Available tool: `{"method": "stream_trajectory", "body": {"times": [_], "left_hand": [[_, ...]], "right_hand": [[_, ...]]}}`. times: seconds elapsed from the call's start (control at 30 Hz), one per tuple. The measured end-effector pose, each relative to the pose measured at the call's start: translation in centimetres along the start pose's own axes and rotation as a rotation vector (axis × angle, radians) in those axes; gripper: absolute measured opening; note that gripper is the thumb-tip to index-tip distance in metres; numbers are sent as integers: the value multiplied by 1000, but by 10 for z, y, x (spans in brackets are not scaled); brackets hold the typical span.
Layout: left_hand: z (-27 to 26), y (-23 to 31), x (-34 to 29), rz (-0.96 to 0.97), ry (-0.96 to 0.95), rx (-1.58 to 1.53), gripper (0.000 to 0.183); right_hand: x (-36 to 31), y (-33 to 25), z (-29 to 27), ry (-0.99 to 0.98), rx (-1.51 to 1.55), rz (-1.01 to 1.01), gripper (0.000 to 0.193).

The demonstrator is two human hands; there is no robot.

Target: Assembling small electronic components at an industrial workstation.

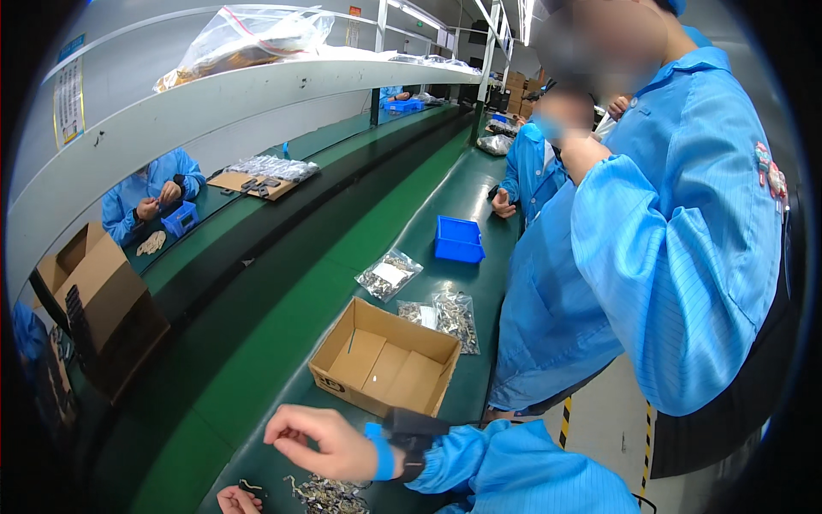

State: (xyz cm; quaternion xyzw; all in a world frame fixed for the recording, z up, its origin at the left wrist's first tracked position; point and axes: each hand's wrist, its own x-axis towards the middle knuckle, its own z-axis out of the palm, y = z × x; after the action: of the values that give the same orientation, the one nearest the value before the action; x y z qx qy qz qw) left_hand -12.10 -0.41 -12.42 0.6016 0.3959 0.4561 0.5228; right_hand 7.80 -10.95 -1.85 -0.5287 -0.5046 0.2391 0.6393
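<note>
My right hand (324, 445) hovers over the bench beside a pile of small metallic and cream-coloured parts (330, 495). Its fingers bend loosely, with a gap between them and nothing visible inside. Around that wrist are a blue band (379, 451) and a black strap. At the lower edge, only the fingertips of my left hand (238, 500) show, drawn together. A small cream-and-black piece (250, 486) is right at those fingertips; whether they grip it is not clear. Beyond my right hand stands an open cardboard box (342, 387), holding a few small bits.
Clear bags of small parts (456, 321) lie past the box, with a blue bin (459, 240) farther back. A co-worker in a blue smock (548, 300) stands close on the right. A green conveyor belt (282, 300) runs alongside, under a white shelf (257, 94).
</note>
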Motion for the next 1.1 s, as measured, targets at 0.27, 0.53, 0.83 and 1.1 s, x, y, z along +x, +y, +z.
{"method": "stream_trajectory", "body": {"times": [0.27, 0.53, 0.83, 1.1], "left_hand": [[5, 5, -1, -41, 18, 10, 9], [5, 0, -2, -97, 41, 19, 8], [0, 2, -1, -116, 41, 40, 8], [2, 4, 1, -109, 33, 50, 10]], "right_hand": [[14, 108, 5, 55, -710, -372, 9], [4, 153, 11, 33, -305, 26, 7], [13, 168, -12, -70, 555, 343, 16], [13, 149, -9, -345, 929, 598, 24]]}}
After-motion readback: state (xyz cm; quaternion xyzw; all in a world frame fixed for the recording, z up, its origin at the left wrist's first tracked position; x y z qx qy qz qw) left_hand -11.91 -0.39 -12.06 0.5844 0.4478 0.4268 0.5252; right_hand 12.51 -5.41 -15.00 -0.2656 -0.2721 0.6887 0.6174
